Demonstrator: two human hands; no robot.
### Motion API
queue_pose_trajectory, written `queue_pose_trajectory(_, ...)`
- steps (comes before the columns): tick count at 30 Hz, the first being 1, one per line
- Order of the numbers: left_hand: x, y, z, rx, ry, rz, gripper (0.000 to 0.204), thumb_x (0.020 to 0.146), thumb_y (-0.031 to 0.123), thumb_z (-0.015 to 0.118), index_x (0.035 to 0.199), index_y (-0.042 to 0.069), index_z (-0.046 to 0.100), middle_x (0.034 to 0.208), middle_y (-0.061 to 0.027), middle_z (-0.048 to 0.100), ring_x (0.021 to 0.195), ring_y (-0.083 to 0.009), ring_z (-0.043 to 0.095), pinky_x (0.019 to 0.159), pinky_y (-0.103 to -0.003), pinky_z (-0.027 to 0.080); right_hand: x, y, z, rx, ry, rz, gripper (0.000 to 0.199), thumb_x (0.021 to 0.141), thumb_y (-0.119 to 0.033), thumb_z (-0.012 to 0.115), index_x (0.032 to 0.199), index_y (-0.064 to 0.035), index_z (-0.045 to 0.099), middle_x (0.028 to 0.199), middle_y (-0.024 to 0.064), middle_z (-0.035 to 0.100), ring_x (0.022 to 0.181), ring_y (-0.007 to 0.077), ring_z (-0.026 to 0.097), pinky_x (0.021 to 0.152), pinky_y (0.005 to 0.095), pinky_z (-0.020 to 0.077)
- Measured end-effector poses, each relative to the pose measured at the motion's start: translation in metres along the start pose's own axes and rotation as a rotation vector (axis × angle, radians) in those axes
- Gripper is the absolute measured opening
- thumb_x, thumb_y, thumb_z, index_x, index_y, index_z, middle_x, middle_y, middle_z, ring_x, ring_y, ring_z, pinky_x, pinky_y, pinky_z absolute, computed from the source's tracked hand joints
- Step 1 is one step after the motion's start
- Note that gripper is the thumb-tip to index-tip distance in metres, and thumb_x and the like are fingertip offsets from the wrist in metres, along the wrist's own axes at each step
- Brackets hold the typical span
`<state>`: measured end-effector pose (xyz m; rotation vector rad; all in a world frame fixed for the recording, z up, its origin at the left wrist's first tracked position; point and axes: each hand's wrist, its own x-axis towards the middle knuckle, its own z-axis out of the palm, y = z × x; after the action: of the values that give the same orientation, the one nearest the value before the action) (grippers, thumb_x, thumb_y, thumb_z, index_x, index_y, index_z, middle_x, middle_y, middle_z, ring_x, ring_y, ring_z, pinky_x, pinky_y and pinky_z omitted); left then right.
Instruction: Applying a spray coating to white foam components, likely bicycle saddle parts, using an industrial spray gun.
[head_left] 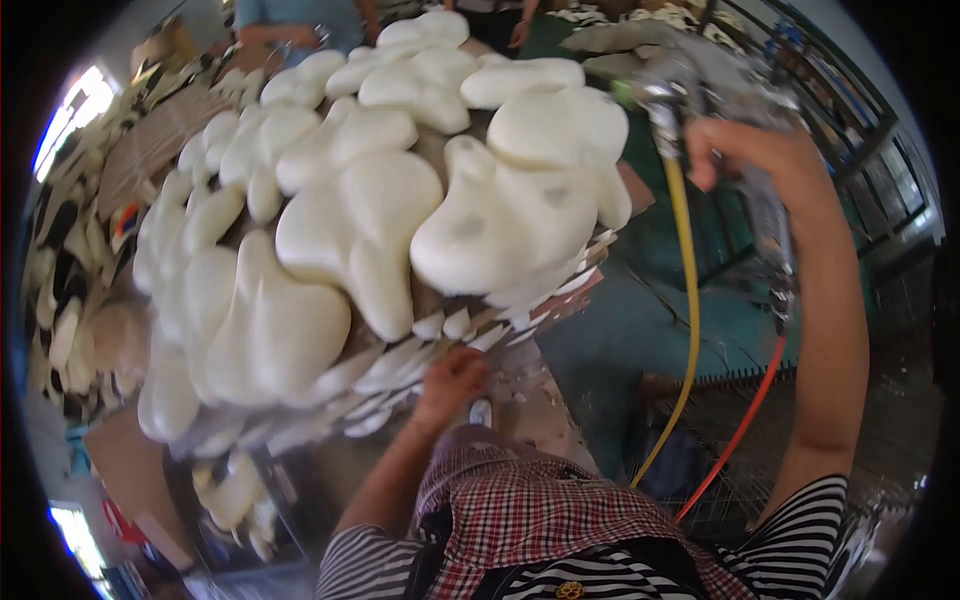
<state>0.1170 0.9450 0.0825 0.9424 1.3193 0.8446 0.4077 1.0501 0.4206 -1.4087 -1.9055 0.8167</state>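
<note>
My right hand (pixel 750 160) is raised on the right, its fingers wrapped round the handle of a metal spray gun (pixel 765 215). A yellow hose (pixel 688 300) and a red hose (pixel 745 435) hang from the gun. Motion blurs the gun's front end. My left hand (pixel 455 380) hangs low by the near edge of a pile, its fingers curled and nothing visible in them. White, rounded foam pieces (pixel 360 230) cover the top of that pile in several overlapping rows. One foam piece (pixel 510 225) nearest the gun carries greyish patches.
Layered edges of more white pieces (pixel 385 375) stick out under the near side of the pile. Offcuts (pixel 70 330) heap up at the far left. Another person (pixel 300 30) stands beyond the pile. Metal racks (pixel 850 130) stand to the right, above a green floor (pixel 620 350).
</note>
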Motion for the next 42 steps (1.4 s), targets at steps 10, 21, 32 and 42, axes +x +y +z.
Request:
queue_pose_trajectory(10,-0.037,0.017,-0.073,-0.918,0.301,0.188,0.031,0.095,0.018,0.052,0.118,-0.002,0.052,0.108,-0.0202,0.063,0.099,-0.0341,0.063,0.088,-0.042,0.053,-0.192,0.164,0.063,0.751,-0.193,0.226,0.07,0.078,-0.031,0.073,0.131,0.005,0.045,0.084,0.0131,0.064,0.075,0.0228,0.065,0.07,0.0354,0.0543)
queue_pose_trajectory(21,0.026,0.012,-0.09,-0.994,0.381,0.435,0.047,0.094,0.021,0.049,0.134,-0.001,0.043,0.136,-0.0195,0.046,0.126,-0.0357,0.046,0.1,-0.048,0.046,-0.293,0.298,0.096,0.822,0.065,0.773,0.031,0.085,-0.018,0.072,0.105,0.0018,0.062,0.083,0.0083,0.068,0.071,0.0165,0.067,0.065,0.0285,0.0538)
queue_pose_trajectory(32,-0.014,0.118,-0.041,-0.75,0.683,0.376,0.025,0.094,0.024,0.051,0.093,0.0,0.056,0.077,-0.0117,0.059,0.064,-0.0204,0.052,0.058,-0.034,0.042,-0.215,0.361,0.061,0.678,0.167,0.818,0.024,0.083,-0.019,0.072,0.098,-0.0034,0.061,0.074,0.0055,0.063,0.064,0.0153,0.065,0.056,0.0272,0.0524)
queue_pose_trajectory(42,0.012,0.154,-0.043,-0.689,0.431,0.545,0.03,0.087,0.028,0.059,0.1,0.001,0.061,0.09,-0.0105,0.064,0.064,-0.0204,0.055,0.055,-0.031,0.045,-0.178,0.411,0.072,0.605,0.161,0.766,0.018,0.079,-0.018,0.07,0.079,-0.0027,0.06,0.058,0.0068,0.06,0.049,0.0162,0.06,0.044,0.0309,0.0475)
